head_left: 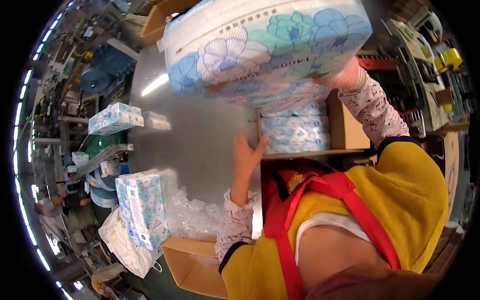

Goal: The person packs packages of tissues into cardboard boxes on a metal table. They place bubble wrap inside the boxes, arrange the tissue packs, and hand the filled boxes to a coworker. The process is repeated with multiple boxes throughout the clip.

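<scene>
A large plastic-wrapped tissue pack (270,55) with blue, green and white flowers is raised close in front of me, across the top of the view. My right hand (345,77) grips its lower right edge; the fingertips are partly hidden behind it. Below the pack stands an open cardboard carton (350,127), with similar floral tissue packs (295,132) lying inside. My left hand (246,155) is beside the carton's left wall, over the metal table. It is empty, with thumb and fingers spread apart.
The shiny metal table (185,135) extends left. At its left side are a floral pack (115,119) and a taller floral pack (142,210), near a white bag (125,242). Clear plastic scraps (192,212) lie above another open carton (195,267). Machinery (107,70) stands far left.
</scene>
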